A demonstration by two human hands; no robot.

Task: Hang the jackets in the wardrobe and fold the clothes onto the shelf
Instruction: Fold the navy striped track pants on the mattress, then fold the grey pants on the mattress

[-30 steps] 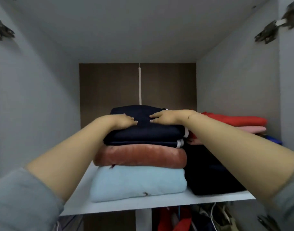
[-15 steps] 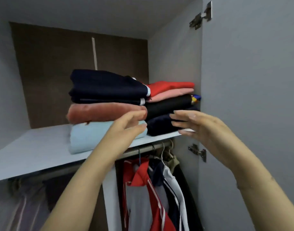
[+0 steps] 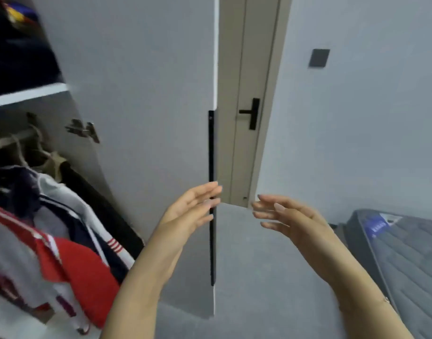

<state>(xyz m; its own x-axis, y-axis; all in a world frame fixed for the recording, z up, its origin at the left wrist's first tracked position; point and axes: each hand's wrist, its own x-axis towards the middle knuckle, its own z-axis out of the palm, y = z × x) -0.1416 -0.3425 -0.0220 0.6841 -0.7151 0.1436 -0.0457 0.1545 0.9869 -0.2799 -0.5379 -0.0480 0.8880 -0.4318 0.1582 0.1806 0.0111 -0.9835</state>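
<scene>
Both hands float empty in mid-air before the open wardrobe door (image 3: 141, 94). My left hand (image 3: 192, 209) has straight, relaxed fingers and overlaps the door's black strip handle (image 3: 211, 148). My right hand (image 3: 286, 216) is to the right of it, fingers loosely extended, palm facing left. Jackets (image 3: 70, 243) in red, white and navy hang from the rail (image 3: 11, 140) at the lower left. The white shelf (image 3: 28, 94) edge shows at the upper left, with dark folded clothes (image 3: 19, 57) on it, mostly out of frame.
A beige room door (image 3: 244, 94) with a black lever handle (image 3: 251, 113) stands behind the wardrobe door. A grey wall with a dark switch plate (image 3: 319, 58) is on the right. A dark grey mattress (image 3: 401, 260) lies at the lower right on the grey floor.
My hands left the navy folded garment on top of the stack and drew back from the shelf. The view swung right, away from the shelf toward the wardrobe door and the room.
</scene>
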